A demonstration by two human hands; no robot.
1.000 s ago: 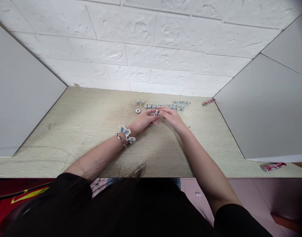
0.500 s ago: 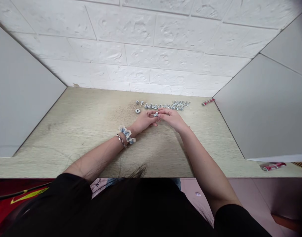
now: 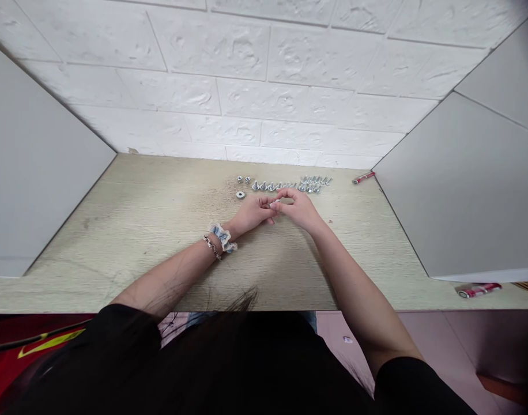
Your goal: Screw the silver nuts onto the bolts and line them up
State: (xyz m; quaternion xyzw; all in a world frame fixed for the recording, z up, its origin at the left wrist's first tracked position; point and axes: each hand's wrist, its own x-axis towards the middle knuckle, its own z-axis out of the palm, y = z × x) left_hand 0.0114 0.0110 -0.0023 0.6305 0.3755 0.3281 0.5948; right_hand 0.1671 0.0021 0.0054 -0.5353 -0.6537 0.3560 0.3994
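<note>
Head view, hands: both of mine met over the table (image 3: 160,230), fingertips together, just on my side of a line of metal parts.
Left hand: my left hand (image 3: 252,213) came in from the left, its thumb and fingers pinching a small metal piece (image 3: 271,203).
Right hand: my right hand (image 3: 302,210) closed on the same piece from the other side, thumb and forefinger pinched on it, forefinger arched.
Held piece: it sat between my two sets of fingertips, mostly covered by them, so I could not tell its exact shape or tilt.
Bolts: a row of bolts (image 3: 263,186) stood beyond my fingers, shanks up; my right hand was close to the middle of the row.
Screws: a cluster of thinner screws (image 3: 316,180) lay at the row's right end, on the wall side.
Nuts: two nuts (image 3: 244,180) sat side by side near the row's left end.
Washer: a round washer (image 3: 240,195) lay flat, just beyond my left hand, with a dark hole in its middle.
Wrist: a blue-and-white scrunchie (image 3: 222,235) and a chain bracelet (image 3: 212,248) circled my left wrist.
Cylinders: one red-and-silver cylinder (image 3: 363,178) lay by the far right corner, another (image 3: 479,290) near the front edge at right.
Surroundings: a white brick-patterned wall (image 3: 242,52) rose behind, with a grey panel (image 3: 39,161) at left and one (image 3: 458,190) at right.
</note>
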